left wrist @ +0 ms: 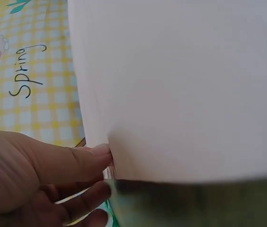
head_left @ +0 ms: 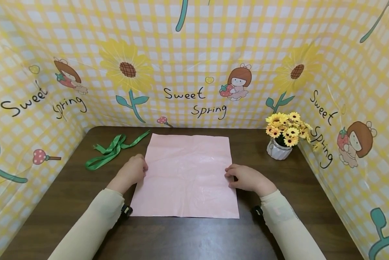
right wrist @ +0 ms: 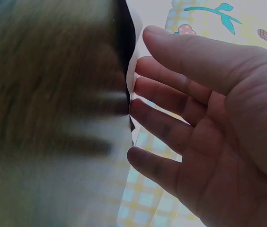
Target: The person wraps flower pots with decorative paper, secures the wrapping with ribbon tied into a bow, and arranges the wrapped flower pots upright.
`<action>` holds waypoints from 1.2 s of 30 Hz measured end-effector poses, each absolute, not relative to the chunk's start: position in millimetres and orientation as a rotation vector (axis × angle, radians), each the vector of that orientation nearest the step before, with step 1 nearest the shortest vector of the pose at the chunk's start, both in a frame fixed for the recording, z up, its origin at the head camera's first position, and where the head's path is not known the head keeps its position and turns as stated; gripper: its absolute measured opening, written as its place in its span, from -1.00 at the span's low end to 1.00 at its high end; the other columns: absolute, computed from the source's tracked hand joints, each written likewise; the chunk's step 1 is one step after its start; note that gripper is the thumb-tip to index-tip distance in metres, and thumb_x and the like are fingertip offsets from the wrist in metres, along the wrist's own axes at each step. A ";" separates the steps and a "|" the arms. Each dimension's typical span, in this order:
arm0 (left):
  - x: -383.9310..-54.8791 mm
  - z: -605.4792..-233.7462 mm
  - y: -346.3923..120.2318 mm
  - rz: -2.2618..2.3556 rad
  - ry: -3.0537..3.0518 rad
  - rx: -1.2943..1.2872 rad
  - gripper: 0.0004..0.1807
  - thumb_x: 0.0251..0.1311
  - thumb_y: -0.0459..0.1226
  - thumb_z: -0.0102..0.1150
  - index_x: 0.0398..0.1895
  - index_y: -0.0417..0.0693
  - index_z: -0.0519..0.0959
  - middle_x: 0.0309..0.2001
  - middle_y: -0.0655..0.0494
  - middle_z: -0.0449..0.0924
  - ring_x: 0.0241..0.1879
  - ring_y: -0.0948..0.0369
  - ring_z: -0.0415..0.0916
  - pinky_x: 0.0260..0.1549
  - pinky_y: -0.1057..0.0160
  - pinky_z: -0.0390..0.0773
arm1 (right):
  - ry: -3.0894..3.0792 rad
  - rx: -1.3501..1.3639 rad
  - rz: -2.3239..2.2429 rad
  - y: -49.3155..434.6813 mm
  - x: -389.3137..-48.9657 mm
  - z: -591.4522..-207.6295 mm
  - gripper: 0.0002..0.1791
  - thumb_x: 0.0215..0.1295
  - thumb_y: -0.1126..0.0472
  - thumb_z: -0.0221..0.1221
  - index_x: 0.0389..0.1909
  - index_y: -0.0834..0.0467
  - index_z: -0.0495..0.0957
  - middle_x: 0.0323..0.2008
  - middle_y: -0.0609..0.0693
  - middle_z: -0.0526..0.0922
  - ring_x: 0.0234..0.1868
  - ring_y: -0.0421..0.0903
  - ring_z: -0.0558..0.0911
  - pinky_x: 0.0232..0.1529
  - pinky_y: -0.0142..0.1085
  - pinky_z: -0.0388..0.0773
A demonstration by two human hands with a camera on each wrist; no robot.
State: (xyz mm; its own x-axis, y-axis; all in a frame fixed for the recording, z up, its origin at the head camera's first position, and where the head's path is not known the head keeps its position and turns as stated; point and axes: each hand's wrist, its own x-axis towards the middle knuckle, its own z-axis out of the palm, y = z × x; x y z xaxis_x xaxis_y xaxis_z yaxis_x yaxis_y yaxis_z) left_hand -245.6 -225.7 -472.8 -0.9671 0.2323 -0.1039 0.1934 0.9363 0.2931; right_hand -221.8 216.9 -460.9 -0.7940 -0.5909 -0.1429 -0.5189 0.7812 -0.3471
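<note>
The pink sheet (head_left: pixel 188 169) lies in front of me on the dark table (head_left: pixel 194 238), spread out, faint creases running across it (a little shine shows on its right half). My left hand (head_left: pixel 133 169) is at its left edge, thumb over the sheet and fingers bent beside it; whether they pinch the edge, I cannot tell. My right hand (head_left: pixel 246 177) is at the right edge, fingers stretched out and thumb held apart from them, gripping nothing, with the fingertips at the border of the sheet. The green ribbon (head_left: pixel 117 142) lies loosely looped beyond my left hand, near the sheet's far left corner. Over to the right, well apart from the sheet, yellow flowers (head_left: pixel 290 131) stand in a white pot (head_left: pixel 279 151). Checked cloth (head_left: pixel 188 54) hangs behind.
</note>
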 end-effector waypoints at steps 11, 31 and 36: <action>-233.4 -469.3 -224.0 0.274 2.882 0.417 -0.87 0.15 -0.45 0.34 -0.23 -0.16 0.73 0.07 -0.21 0.52 0.09 -0.19 0.44 0.08 -0.21 0.53 | 2.724 -0.875 -0.448 218.2 -222.5 -462.4 -0.62 0.29 0.19 0.37 0.11 0.19 0.67 0.25 0.11 0.58 0.26 0.08 0.58 0.31 0.00 0.48; -226.1 -468.7 -223.0 0.231 2.891 0.457 -0.80 0.10 -0.42 0.41 -0.17 -0.20 0.72 0.12 -0.26 0.50 0.12 -0.22 0.45 0.11 -0.19 0.54 | 2.901 -0.955 -0.553 227.5 -232.0 -459.7 -0.54 0.36 0.15 0.33 0.24 0.19 0.60 0.27 0.11 0.58 0.31 0.09 0.54 0.31 0.04 0.46; -227.7 -465.9 -222.3 0.237 2.893 0.462 -0.78 0.09 -0.42 0.42 -0.16 -0.20 0.72 0.14 -0.27 0.49 0.14 -0.22 0.44 0.10 -0.19 0.54 | 3.391 -0.940 -0.704 245.2 -239.3 -444.3 -0.51 0.29 0.18 0.39 0.21 0.23 0.59 0.24 0.16 0.59 0.35 0.18 0.49 0.34 0.10 0.41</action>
